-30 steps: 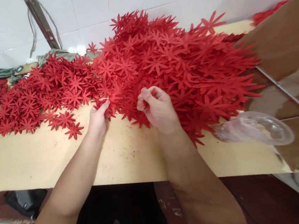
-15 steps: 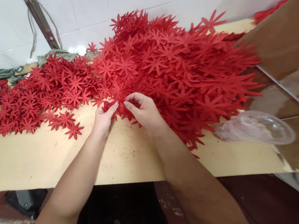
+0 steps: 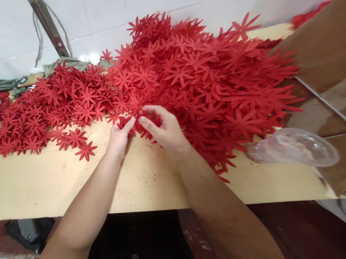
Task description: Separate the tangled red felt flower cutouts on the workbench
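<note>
My left hand (image 3: 120, 133) is closed, its thumb pressing on a red flower-shaped cutout (image 3: 131, 133) at the front of the large pile. Right beside it, my right hand (image 3: 165, 129) is curled with thumb and forefinger tips close together on red petals. The fingertips of both hands almost meet. Which petals belong to the held piece is hard to make out against the heap. Behind the hands rises the large pile of red flower cutouts (image 3: 195, 71), thin and many-petalled. A lower pile of thicker-looking red flowers (image 3: 58, 96) spreads to the left.
A single red flower (image 3: 86, 150) lies at the lower left on the pale wooden table (image 3: 144, 191). At the right sit a clear plastic tub (image 3: 318, 151) and a brown cardboard box (image 3: 331, 54). White tiled wall (image 3: 105, 4) stands behind, with a metal bracket (image 3: 48, 24).
My right hand has shifted slightly left, its fingertips closer to the left hand's. My left hand has barely moved. The piles look the same.
</note>
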### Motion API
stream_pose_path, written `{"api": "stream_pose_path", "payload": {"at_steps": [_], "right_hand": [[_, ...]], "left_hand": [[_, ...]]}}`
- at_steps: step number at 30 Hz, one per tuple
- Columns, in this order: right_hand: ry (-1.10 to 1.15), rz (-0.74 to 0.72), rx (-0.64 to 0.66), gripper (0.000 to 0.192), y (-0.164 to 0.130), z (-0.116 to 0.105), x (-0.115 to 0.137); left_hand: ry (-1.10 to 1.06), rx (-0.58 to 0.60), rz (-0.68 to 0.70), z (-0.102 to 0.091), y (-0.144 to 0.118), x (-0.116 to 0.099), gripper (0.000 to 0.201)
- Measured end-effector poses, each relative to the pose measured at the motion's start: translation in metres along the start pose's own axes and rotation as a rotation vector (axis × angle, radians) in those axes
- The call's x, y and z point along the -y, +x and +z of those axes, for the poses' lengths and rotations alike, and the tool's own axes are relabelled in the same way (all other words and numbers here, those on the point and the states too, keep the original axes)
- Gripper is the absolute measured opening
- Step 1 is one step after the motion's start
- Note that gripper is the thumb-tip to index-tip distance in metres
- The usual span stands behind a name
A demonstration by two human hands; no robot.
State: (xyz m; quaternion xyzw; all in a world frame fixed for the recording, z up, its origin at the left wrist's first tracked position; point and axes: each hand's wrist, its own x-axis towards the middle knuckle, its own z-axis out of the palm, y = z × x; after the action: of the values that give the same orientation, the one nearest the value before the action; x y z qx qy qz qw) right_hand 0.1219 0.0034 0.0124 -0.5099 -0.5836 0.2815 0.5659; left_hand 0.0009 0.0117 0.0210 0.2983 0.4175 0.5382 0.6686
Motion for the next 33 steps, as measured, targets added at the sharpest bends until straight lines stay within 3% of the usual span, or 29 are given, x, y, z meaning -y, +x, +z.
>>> {"api": "stream_pose_path", "payload": {"at_steps": [3, 6, 10, 13, 16, 20, 23, 26, 30, 33], "right_hand": [[-0.042, 0.065, 0.065, 0.013, -0.001, 0.005, 0.002], [-0.023, 0.059, -0.037, 0.005, 0.005, 0.003, -0.007], [0.003, 0.021, -0.198, 0.023, 0.01, -0.004, -0.022], [-0.104, -0.08, -0.235, 0.03, 0.009, -0.007, -0.02], [-0.063, -0.125, -0.16, 0.031, 0.005, -0.007, -0.008], [0.202, 0.023, 0.064, 0.028, -0.001, -0.001, 0.005], [0.22, 0.081, 0.113, 0.025, 0.0, 0.003, 0.006], [0.188, 0.076, 0.035, 0.016, 0.003, 0.003, -0.001], [0.132, 0.071, -0.173, 0.008, 0.01, -0.003, -0.013], [0.04, 0.03, -0.299, 0.006, 0.012, -0.01, -0.02]], "left_hand": [[0.003, 0.037, 0.003, -0.001, 0.001, 0.001, 0.024], [0.003, 0.096, 0.024, -0.003, 0.004, 0.0, 0.029], [0.024, 0.15, 0.048, -0.006, 0.005, -0.001, 0.033], [0.063, 0.14, 0.068, -0.007, 0.005, -0.001, 0.033], [0.094, 0.107, 0.064, -0.007, 0.005, 0.001, 0.032], [0.047, 0.103, 0.081, -0.005, 0.004, 0.003, 0.032], [0.047, 0.096, 0.079, -0.004, 0.003, 0.004, 0.029], [0.063, 0.091, 0.041, -0.004, 0.003, 0.005, 0.026], [0.089, 0.14, 0.003, -0.006, 0.004, 0.006, 0.018], [0.101, 0.108, 0.023, -0.006, 0.003, 0.004, 0.019]]}}
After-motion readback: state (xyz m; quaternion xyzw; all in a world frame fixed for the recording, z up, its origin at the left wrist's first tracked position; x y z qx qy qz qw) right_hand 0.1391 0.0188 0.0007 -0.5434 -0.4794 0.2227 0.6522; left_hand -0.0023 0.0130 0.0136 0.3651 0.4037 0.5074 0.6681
